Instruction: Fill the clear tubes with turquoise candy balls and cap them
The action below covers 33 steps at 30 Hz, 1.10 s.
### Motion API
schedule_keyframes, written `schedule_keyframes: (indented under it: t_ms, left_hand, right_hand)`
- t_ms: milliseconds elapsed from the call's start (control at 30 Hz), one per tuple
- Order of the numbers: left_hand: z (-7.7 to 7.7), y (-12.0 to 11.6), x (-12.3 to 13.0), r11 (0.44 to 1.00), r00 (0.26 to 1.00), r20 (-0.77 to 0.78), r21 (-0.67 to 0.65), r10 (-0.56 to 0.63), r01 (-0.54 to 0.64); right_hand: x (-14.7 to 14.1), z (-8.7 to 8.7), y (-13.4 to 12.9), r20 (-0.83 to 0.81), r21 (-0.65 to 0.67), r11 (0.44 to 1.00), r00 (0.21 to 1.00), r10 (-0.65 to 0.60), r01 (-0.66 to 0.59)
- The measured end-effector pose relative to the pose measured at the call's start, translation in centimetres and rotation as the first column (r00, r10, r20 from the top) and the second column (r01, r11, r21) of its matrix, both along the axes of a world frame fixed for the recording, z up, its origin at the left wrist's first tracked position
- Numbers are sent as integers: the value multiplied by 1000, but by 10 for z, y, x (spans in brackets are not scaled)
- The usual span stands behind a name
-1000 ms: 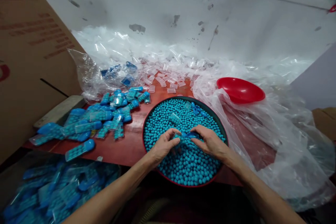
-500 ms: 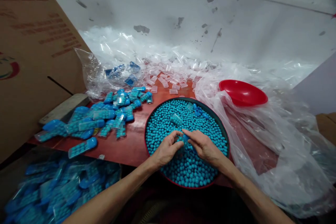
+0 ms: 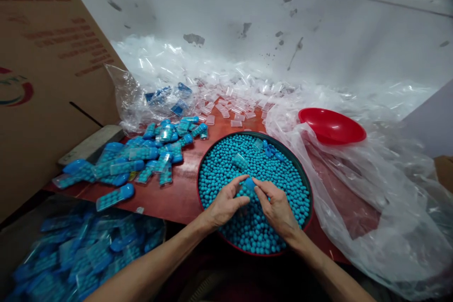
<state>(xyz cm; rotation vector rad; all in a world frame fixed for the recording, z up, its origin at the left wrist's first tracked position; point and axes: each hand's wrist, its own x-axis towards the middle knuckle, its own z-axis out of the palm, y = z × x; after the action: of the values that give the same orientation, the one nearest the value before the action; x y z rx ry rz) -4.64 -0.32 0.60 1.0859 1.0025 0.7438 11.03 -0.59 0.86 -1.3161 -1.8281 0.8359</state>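
Observation:
Over a round dark tub [image 3: 308, 188] with a red rim, full of small turquoise balls [image 3: 264, 240], my two hands meet. My left hand [image 3: 228, 202] curls around a small clear container with a blue cap [image 3: 249, 183], its thumb and index finger on either side. On the cap side, my right hand [image 3: 278, 207] pinches the same container; its lower part is mostly hidden by fingers. Lying on the balls beyond my hands are an uncapped clear container [image 3: 239, 161] and several blue caps [image 3: 271, 150].
Left of the tub, filled blue-capped containers [image 3: 143, 153] lie piled on the red table [image 3: 184, 203]; more fill a box [image 3: 88, 250] below. Clear pieces [image 3: 236, 123] lie behind. A red bowl [image 3: 332, 126] sits on plastic sheeting [image 3: 399, 222] at right. A carton [image 3: 53, 80] stands left.
My right hand has turned slightly and its fingers have drawn back, so the blue cap shows more. My left fingers have spread a little. The whole view has shifted slightly.

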Motion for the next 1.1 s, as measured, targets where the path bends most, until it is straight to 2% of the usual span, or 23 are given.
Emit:
schedule_keyframes:
  t_ms: [167, 267, 333, 467, 700, 967, 1100]
  left_hand:
    - [4, -2, 1, 997, 999, -5, -61, -37, 36]
    - [5, 0, 0, 999, 1000, -6, -41, 28, -28]
    - [4, 1, 0, 998, 999, -14, -24, 53, -53]
    - [5, 2, 1, 1000, 1000, -23, 0, 14, -14]
    - [8, -1, 2, 999, 999, -36, -37, 28, -29]
    - [0, 1, 0, 999, 998, -45, -11, 53, -53]
    - [1, 0, 0, 1000, 997, -66, -5, 31, -31]
  right_hand:
    - [1, 0, 1, -162, -194, 981, 985, -58, 26]
    - [4, -1, 2, -218, -252, 968, 973, -75, 18]
    - [5, -1, 1, -225, -258, 966, 971, -80, 19]
    - [4, -1, 1, -227, -238, 970, 969, -103, 47]
    - [1, -2, 4, -278, -285, 958, 955, -106, 23]
    - [-7, -3, 5, -268, -283, 958, 955, -127, 48]
    - [-5, 1, 1, -228, -208, 977, 969, -96, 48]
